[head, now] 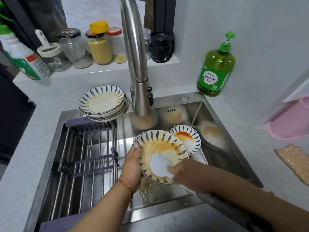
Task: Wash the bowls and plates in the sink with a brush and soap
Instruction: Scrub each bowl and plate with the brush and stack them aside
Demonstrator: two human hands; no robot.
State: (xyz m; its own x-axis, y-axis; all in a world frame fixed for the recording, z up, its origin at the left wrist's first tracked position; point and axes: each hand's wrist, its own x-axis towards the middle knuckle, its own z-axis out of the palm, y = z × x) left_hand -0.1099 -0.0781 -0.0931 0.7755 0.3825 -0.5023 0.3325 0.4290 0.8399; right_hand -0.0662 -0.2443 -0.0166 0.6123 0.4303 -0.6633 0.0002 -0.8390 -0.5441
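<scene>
steel sink (225, 131) set in a speckled table: the left hand (132, 166) grips a stained blue-leaf plate (160, 148) tilted over the basin, while the right hand (185, 171) pinches a white scrubbing pad (158, 164) against it. another stained plate (189, 139) lies just behind.

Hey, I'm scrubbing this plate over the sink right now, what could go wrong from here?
1. The left hand grips the tilted plate only at its rim; wet and greasy, it could slip and strike the stained bowl lying right behind it in the sink.
2. The right hand rubs the white scrubber near the lower edge, so orange sauce may splash out.
3. The stacked plates sit on the sink's corner and could be knocked in.
</scene>
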